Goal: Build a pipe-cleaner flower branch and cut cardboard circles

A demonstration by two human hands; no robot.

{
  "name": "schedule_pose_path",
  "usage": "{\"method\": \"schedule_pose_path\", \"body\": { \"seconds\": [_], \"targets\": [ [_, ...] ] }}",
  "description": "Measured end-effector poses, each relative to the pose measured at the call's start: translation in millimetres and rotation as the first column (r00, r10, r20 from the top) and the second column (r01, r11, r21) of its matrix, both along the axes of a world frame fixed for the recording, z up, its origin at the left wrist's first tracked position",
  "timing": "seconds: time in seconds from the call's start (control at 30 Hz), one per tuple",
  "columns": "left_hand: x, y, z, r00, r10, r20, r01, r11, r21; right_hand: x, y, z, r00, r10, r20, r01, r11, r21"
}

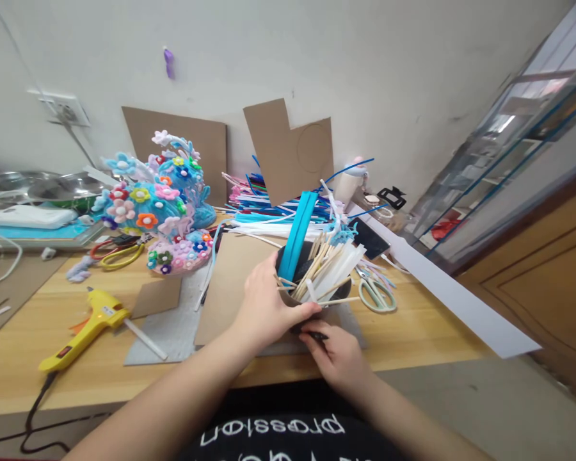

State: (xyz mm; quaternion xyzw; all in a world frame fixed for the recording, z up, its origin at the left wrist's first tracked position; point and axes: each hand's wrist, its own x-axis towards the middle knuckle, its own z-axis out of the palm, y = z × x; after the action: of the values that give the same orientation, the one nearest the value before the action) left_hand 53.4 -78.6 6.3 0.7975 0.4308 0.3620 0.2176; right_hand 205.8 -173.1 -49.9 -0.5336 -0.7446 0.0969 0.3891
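A dark round container (288, 296) is held near the table's front edge, filled with thin wooden sticks (319, 266), translucent white glue sticks (340, 272) and a bright blue strip (298, 234) that rises from its left side. My left hand (264, 304) wraps round the container's left side, its thumb across the front. Below that thumb, my right hand (333, 352) pinches a small dark piece (317, 335) at the container's lower front. Brown cardboard (225, 288) lies just left of the container, on a grey mat (166, 333).
A yellow glue gun (91, 326) lies at left with its cable. Behind it stands a colourful pipe-cleaner flower piece (148, 198). Scissors (377, 294), a phone (369, 238) and a long white sheet (441, 275) are at right. Pipe cleaners (264, 208) lie behind.
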Motion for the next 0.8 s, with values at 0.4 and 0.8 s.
{"method": "schedule_pose_path", "body": {
  "seconds": [0.4,0.8],
  "targets": [
    [0,2,-5.3,1.000,-0.013,0.013,0.013,1.000,-0.008,49,8,6.5,0.959,-0.283,-0.006,0.282,0.957,-0.067],
    [1,3,-4.3,0.999,-0.016,0.031,0.017,1.000,-0.017,97,66,-0.3,0.939,-0.340,-0.040,0.334,0.935,-0.116]
  ]
}}
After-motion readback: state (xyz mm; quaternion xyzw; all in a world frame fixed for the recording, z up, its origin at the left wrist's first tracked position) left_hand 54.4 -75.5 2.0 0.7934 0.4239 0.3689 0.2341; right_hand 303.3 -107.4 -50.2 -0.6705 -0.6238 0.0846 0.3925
